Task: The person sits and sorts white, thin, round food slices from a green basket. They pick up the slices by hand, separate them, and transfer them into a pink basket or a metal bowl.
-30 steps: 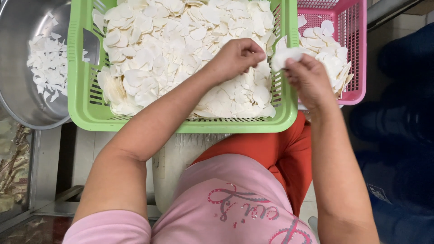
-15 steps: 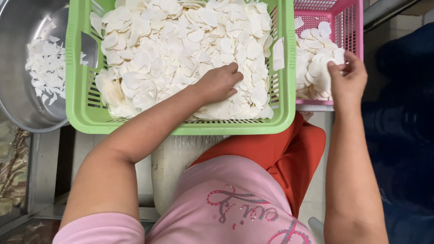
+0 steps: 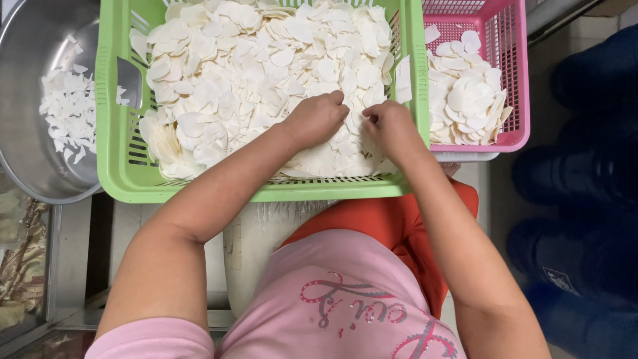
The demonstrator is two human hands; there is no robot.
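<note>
A green plastic basket [image 3: 114, 174] in front of me is heaped with thin white slices [image 3: 246, 73]. My left hand [image 3: 318, 118] rests knuckles-up on the slices near the basket's front, fingers curled into the pile. My right hand [image 3: 392, 126] is beside it, also in the green basket, fingertips pinching among the slices. The two hands almost touch. Whether either hand has a slice gripped is hidden by the fingers. To the right stands a pink basket [image 3: 515, 100] holding a smaller heap of whole white slices [image 3: 468, 100].
A large metal bowl [image 3: 26, 159] at the left holds small broken white pieces [image 3: 66, 116]. Dark blue containers [image 3: 585, 219] stand on the floor at the right. My lap, in a pink shirt and orange trousers, lies below the baskets.
My right hand came back leftward from the pink basket into the green basket, beside my left hand. The left hand stayed on the pile, shifting slightly.
</note>
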